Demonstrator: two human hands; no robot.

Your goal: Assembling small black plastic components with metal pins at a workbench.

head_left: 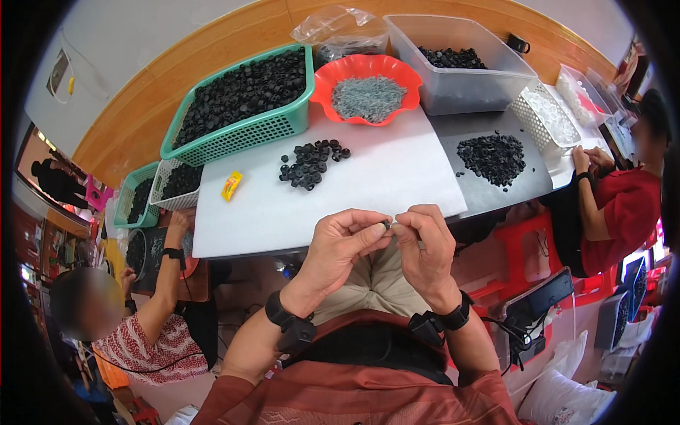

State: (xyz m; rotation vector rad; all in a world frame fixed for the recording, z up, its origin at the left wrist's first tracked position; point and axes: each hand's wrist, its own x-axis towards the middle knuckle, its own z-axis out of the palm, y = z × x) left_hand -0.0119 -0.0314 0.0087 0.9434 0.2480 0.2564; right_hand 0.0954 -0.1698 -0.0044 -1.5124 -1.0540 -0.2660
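Observation:
My left hand (338, 249) pinches a small black plastic part (386, 224) between thumb and fingers, just over the table's front edge. Close beside it, my right hand (429, 249) is closed in a pinch at the same part; whatever its fingertips hold is too small to make out. Beyond my hands, a loose cluster of black ring-shaped plastic pieces (309, 167) lies on the white foam sheet (382, 170). A red scalloped bowl (324, 79) behind them holds many thin silvery metal pieces (368, 98).
A green basket (241, 136) full of black pieces stands back left, a clear bin (460, 91) back right. A small yellow packet (231, 185) lies on the foam. Black bits (492, 159) are heaped on a grey surface to the right. Co-workers sit at both sides.

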